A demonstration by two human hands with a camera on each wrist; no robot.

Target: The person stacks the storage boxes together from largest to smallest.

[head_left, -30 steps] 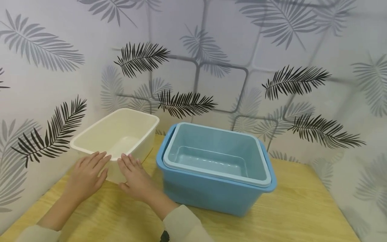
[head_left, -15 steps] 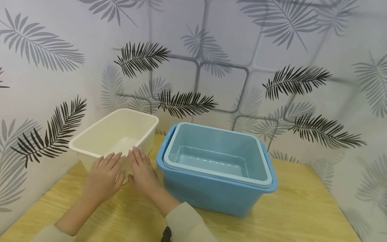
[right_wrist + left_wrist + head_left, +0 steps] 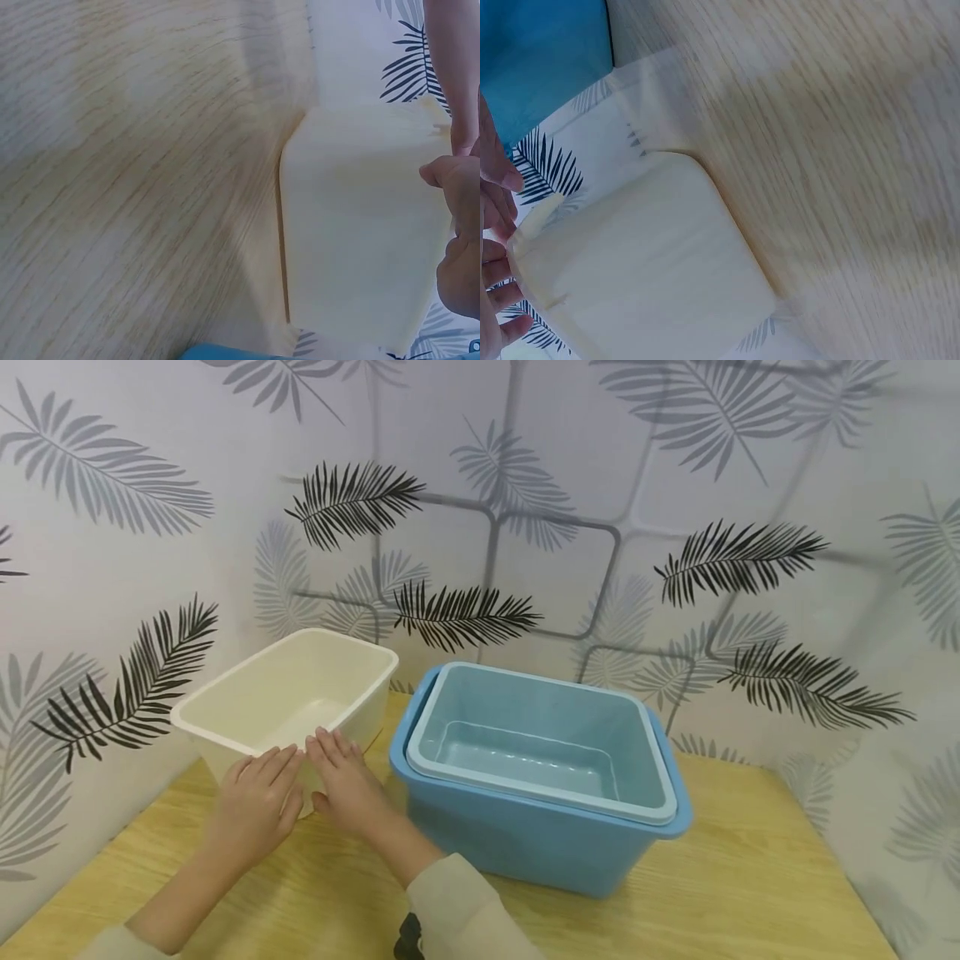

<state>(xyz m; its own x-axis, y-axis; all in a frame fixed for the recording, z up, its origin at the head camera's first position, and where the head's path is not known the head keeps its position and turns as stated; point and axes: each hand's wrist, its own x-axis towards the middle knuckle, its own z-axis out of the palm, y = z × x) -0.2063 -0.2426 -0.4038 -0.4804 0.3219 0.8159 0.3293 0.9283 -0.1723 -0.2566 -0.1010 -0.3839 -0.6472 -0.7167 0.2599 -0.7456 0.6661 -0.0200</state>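
A cream plastic basin [image 3: 213,758] stands at the left, its hollow facing up and nothing visible inside. My left hand [image 3: 258,806] lies with straight fingers on its near rim. Just to the right, close beside it, my right hand [image 3: 347,785] rests its fingertips along the same rim near the corner. The right wrist view has the right hand [image 3: 461,217] at the top edge of the basin's cream outer wall [image 3: 352,225], thumb on the near side. From the left wrist, that wall [image 3: 652,255] shows with fingers at its upper edge.
Right of the cream basin, a light blue basin [image 3: 517,706] sits nested inside a larger, deeper blue basin [image 3: 517,843]. Both stand on the wood-grain tabletop [image 3: 675,893]. Leaf-patterned walls [image 3: 555,460] close in the back and sides. A small dark object [image 3: 408,935] shows by the right sleeve.
Both hands have shifted right along the cream basin's near rim, the left hand coming closer to the right one; lately they have moved slightly back left. The blue basins stay put.
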